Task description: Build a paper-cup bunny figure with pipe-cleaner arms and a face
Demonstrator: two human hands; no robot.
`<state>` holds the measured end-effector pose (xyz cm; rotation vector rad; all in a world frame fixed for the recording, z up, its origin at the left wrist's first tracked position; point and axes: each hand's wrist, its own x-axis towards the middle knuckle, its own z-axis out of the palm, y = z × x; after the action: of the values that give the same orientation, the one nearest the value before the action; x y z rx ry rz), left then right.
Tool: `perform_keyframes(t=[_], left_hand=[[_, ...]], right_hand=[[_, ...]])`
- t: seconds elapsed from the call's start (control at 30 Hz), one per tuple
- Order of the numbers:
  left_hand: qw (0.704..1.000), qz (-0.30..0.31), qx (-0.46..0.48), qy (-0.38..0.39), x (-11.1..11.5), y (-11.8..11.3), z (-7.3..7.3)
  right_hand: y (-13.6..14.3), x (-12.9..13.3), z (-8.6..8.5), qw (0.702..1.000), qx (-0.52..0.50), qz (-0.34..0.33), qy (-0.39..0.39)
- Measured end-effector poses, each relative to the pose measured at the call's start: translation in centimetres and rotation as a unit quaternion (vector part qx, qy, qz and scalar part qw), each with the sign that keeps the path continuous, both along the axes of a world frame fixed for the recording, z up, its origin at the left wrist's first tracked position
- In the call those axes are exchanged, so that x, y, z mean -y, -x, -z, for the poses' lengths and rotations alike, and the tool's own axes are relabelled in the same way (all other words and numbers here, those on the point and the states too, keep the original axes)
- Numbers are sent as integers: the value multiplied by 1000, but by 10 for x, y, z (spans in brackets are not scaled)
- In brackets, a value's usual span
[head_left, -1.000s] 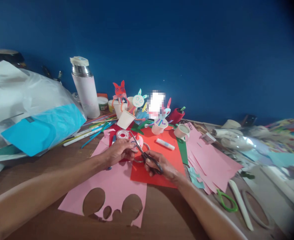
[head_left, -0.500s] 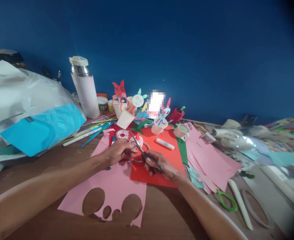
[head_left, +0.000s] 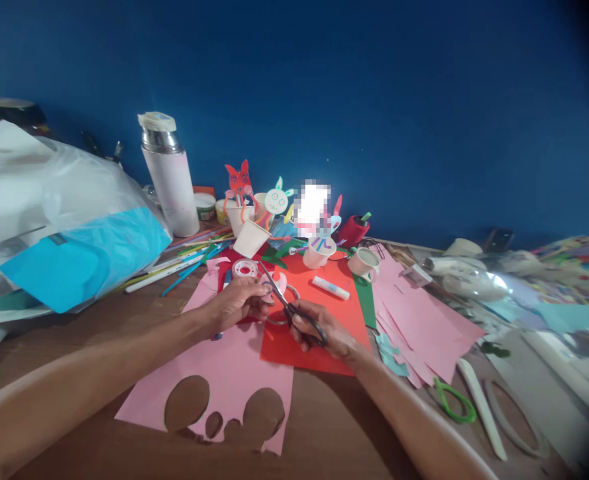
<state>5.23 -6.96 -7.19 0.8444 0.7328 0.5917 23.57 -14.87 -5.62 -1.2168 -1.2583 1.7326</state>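
Black-handled scissors point(head_left: 284, 305) are gripped in my right hand point(head_left: 319, 328), their blades pointing up and to the left. My left hand point(head_left: 247, 300) is closed in a pinch on a small pale pink paper piece point(head_left: 267, 289) beside the blades; its full outline is hidden by the fingers and the scissors. Below both hands lie an orange-red sheet point(head_left: 319, 353) and a pink paper sheet point(head_left: 224, 367) with several round holes cut along its near edge. A white roll of tape point(head_left: 245, 269) sits just beyond my left hand.
Paper cups point(head_left: 251, 239) with paper animal figures stand at the back, near a mug point(head_left: 364, 265). A glue stick point(head_left: 331, 288) lies on the orange-red sheet. Left are a tall flask point(head_left: 171, 180) and a plastic bag point(head_left: 74, 233); right are pink sheets point(head_left: 424, 320) and a green pipe cleaner point(head_left: 454, 403).
Almost nothing differs. Both hands, the scissors and the paper piece keep nearly the same position.
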Motion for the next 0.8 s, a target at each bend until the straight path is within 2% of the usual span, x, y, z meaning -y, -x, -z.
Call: perform_keyframes(t=[0.8], left_hand=[[1000, 10, -1, -5, -1, 1, 4]], right_hand=[[-1, 1, -5, 1000, 21, -8, 7]])
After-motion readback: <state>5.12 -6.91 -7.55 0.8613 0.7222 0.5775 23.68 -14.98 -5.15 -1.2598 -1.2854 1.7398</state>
